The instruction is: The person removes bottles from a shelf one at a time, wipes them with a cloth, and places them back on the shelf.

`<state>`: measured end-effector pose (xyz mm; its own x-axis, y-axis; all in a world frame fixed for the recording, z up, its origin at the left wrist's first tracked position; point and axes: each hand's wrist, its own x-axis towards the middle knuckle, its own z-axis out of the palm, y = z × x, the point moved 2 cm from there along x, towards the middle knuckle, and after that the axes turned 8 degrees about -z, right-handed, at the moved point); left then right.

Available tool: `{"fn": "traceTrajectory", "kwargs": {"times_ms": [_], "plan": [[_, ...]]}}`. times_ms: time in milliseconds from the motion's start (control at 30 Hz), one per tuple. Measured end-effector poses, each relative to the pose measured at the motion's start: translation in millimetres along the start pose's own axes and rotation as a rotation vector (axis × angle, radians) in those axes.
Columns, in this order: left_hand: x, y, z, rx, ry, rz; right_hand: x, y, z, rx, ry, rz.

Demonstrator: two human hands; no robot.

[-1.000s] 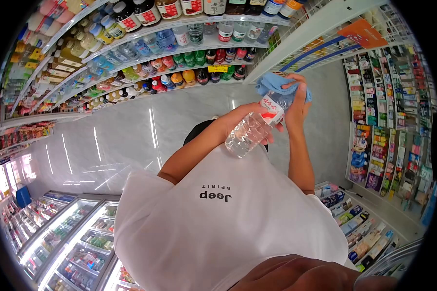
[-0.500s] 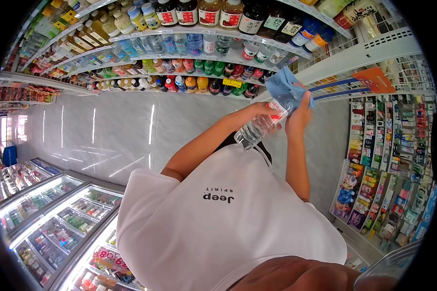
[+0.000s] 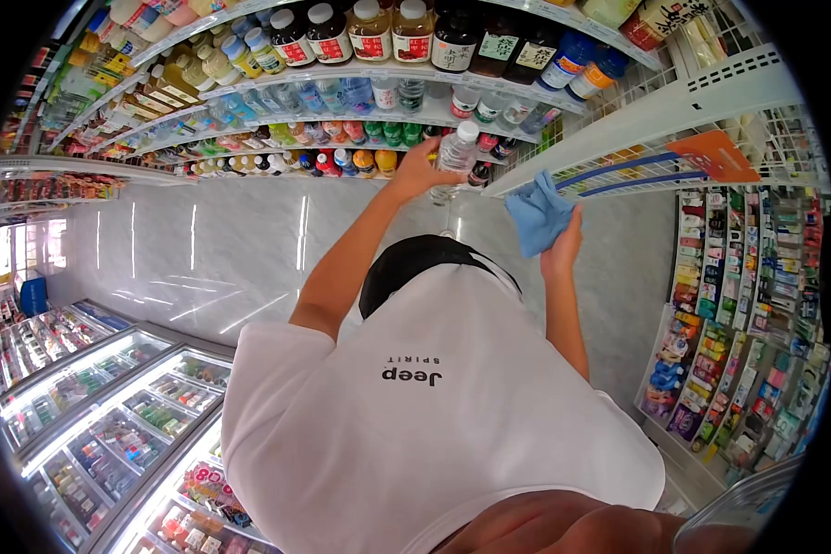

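My left hand (image 3: 417,172) is wrapped round a clear plastic water bottle (image 3: 456,159) with a white cap. It holds the bottle upright in front of the drinks shelves, near the right end of the lower rows. In my right hand (image 3: 565,244) is a light blue cloth (image 3: 538,214), gripped at its lower right edge and hanging loosely. Cloth and bottle are apart, with the cloth to the right of the bottle. The fingers of the right hand are partly hidden by the cloth.
Ahead, shelves hold dark bottles with red labels (image 3: 372,32), water bottles and sodas. To the right stand a white wire rack (image 3: 637,166) with an orange sign (image 3: 714,155) and shelves of small packages (image 3: 743,305). Lit glass-topped cases (image 3: 102,425) line the lower left. Grey tiled floor (image 3: 231,249) lies between.
The bottle has left the blue cloth and moved up and left toward the shelves, turning cap upward in my left hand. My right hand has drawn slightly downward with the cloth.
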<state>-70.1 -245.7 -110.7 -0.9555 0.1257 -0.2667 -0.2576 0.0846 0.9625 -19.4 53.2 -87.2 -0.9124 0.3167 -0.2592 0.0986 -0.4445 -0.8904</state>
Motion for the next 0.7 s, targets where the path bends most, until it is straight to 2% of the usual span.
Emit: {"fn": "traceTrajectory", "kwargs": {"times_ms": [67, 167, 200, 300, 433, 467, 567, 700], "plan": [[22, -8, -10, 0.095, 0.004, 0.014, 10, 10, -16, 0.006, 0.011, 0.022], [36, 13, -22, 0.375, 0.132, 0.136, 11, 16, -25, -0.006, 0.045, 0.093], [43, 13, -23, 0.327, 0.128, 0.106, 13, 16, -25, -0.009, 0.055, 0.116], [74, 5, -31, 0.508, 0.167, 0.070, 27, 33, -41, -0.010, -0.008, 0.140], [97, 2, -37, 0.764, 0.180, 0.086, 34, 43, -52, -0.040, 0.021, 0.124], [109, -12, -43, 0.827, 0.214, 0.209, 36, 46, -54, -0.039, 0.031, 0.115], [115, -2, -46, 0.750, 0.237, 0.094, 36, 51, -57, -0.081, 0.036, 0.134], [113, 13, -39, 0.837, 0.331, 0.104, 41, 58, -61, -0.115, 0.049, 0.181]]}}
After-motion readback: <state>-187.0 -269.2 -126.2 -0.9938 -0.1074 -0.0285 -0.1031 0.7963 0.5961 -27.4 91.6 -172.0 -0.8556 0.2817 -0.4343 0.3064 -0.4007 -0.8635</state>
